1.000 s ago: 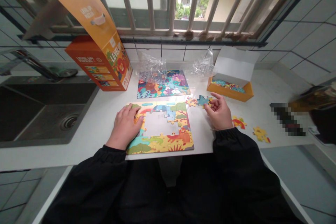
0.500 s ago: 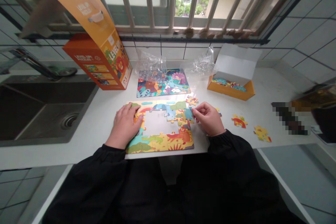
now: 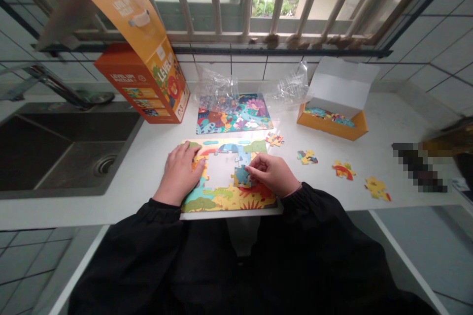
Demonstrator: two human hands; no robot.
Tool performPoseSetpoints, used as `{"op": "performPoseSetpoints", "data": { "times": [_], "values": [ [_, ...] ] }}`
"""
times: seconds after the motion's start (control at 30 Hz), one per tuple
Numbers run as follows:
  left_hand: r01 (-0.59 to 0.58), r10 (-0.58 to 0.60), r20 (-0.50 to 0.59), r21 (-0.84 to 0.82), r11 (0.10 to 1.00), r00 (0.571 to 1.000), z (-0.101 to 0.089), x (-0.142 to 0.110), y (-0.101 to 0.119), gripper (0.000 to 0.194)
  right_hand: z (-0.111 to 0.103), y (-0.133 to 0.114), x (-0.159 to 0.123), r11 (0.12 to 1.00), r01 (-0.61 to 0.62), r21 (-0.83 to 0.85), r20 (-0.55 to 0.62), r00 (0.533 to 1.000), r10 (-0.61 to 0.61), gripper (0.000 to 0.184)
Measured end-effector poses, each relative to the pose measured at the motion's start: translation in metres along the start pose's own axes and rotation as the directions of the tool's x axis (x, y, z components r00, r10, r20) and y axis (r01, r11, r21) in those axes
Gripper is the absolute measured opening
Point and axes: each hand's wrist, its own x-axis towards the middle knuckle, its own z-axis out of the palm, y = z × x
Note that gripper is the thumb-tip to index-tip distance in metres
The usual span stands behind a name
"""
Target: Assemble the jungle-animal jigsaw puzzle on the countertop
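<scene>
Four loose pieces point(image 3: 306, 157) wait on bench point(image 3: 148, 167); puzzle point(image 3: 227, 174) border done, middle w/ gap. Left hand point(image 3: 181, 172) flat, holding nothing; right hand point(image 3: 271, 173) pinches blue piece point(image 3: 241, 175).

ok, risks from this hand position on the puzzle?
1. The half-built animal jigsaw puzzle sits at the white counter edge; pushing toward the body might slide it off.
2. The right hand pressing the blue puzzle piece into the gap could buckle joined neighbours; only the left hand steadies the frame.
3. Loose pieces lie near the right-hand edge and could get swept off.
</scene>
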Motion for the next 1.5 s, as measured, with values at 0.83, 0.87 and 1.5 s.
{"op": "performPoseSetpoints", "data": {
  "times": [0.83, 0.87, 1.5],
  "values": [
    [0.053, 0.075, 0.167, -0.652, 0.757, 0.983, -0.036, -0.011, 0.093, 0.027, -0.010, 0.004, 0.003, 0.993, 0.064, 0.102, -0.106, 0.993, -0.053, 0.036],
    [0.046, 0.051, 0.137, -0.624, 0.780, 0.989, -0.035, -0.005, 0.088, 0.027, -0.011, 0.003, 0.003, 0.995, 0.071, 0.065, -0.136, 0.989, -0.062, 0.034],
    [-0.082, 0.082, -0.019, -0.428, 0.900, 0.996, 0.001, 0.028, 0.061, 0.022, -0.013, 0.002, 0.002, 0.996, 0.092, -0.015, -0.134, 0.987, -0.093, 0.026]
  ]
}}
